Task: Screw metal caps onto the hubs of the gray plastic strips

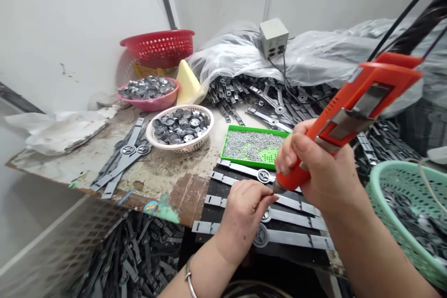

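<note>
My right hand point(310, 163) is wrapped round an orange electric screwdriver point(352, 107), its tip pointing down at the grey metal strips point(289, 237) laid in rows on a black mat. My left hand point(244, 209) rests on those strips with its fingers pinched together right at the screwdriver's tip; what they pinch is too small to make out. Just behind the hands sits a green tray point(253, 146) of small screws.
A white basket point(179, 128) and a pink bowl point(148, 91) hold round metal discs; a red basket point(159, 46) stands behind. A pile of grey strips point(272, 98) lies under plastic sheeting with a grey box point(273, 37). A mint basket point(408, 214) is at right. More strips point(122, 156) lie left.
</note>
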### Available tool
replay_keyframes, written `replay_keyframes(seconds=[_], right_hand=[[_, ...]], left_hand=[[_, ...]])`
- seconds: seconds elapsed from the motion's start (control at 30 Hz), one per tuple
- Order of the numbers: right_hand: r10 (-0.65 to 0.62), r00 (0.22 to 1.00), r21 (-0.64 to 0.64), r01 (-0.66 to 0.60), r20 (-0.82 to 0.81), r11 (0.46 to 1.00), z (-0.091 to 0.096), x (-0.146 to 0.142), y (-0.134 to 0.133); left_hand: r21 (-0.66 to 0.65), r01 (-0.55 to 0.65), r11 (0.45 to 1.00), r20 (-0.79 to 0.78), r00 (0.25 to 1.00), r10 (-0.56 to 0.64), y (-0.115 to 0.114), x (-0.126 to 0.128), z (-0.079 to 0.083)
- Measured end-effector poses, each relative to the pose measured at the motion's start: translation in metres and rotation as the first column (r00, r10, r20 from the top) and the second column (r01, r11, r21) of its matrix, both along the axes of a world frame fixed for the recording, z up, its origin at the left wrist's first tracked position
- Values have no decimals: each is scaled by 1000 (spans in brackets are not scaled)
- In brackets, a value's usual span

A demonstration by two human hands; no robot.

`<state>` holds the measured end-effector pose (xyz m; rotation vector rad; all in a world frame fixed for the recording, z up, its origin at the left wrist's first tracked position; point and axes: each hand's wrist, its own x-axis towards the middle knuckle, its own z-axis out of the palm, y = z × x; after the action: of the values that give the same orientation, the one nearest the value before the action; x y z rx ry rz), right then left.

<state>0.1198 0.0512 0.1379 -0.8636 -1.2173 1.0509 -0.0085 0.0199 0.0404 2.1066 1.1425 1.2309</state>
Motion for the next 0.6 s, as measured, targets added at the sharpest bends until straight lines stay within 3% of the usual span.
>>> replay_keyframes(seconds=[0.27,0.43,0.6], right_hand=[[19,999,11,-18,-28,1000,-2,4,4],[-111,993,5,111,34,994,-14,8,22],[-179,973,-8,182,144,983,-36,7,44]], left_hand=[[-14,-28,1000,-48,999,27,2,5,2],[-22,-160,987,-266,953,148,2,7,-4],[-91,-96,991,-491,871,39,-1,9,-17]])
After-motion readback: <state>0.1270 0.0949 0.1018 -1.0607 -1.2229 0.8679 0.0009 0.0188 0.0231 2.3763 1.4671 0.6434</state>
